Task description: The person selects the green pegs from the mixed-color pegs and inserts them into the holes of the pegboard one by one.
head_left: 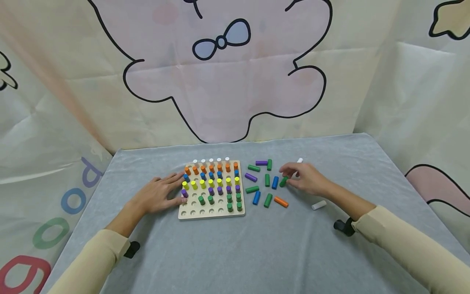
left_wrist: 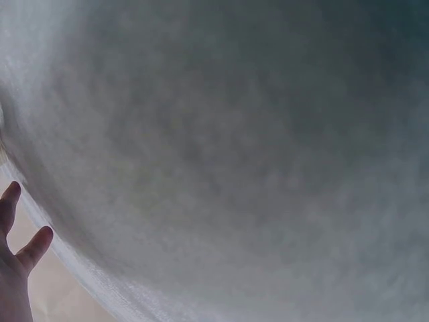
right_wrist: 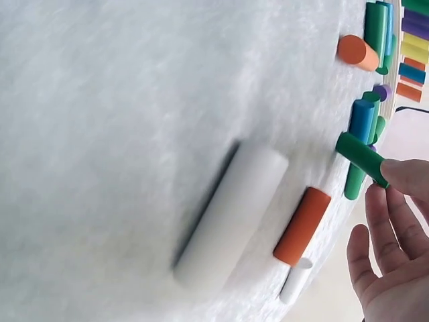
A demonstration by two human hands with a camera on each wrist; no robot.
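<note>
A wooden pegboard (head_left: 202,214) lies on the table with rows of white, orange, blue, yellow, purple and green pegs standing in it. My left hand (head_left: 158,194) rests at the board's left edge, its fingers extended and spread, near a tilted purple peg (head_left: 185,193). In the left wrist view only part of that hand (left_wrist: 17,251) shows. To the right of the loose pegs, my right hand (head_left: 306,178) pinches a green peg (right_wrist: 360,157) between thumb and fingertips. The peg is slanted, just above the cloth.
Loose green, blue and purple pegs and an orange peg (head_left: 281,201) lie right of the board. A white peg (head_left: 319,205) lies below the right wrist, another white peg (head_left: 300,160) beyond the hand. The right wrist view also shows an orange peg (right_wrist: 301,226). Grey cloth (head_left: 257,253) covers the table.
</note>
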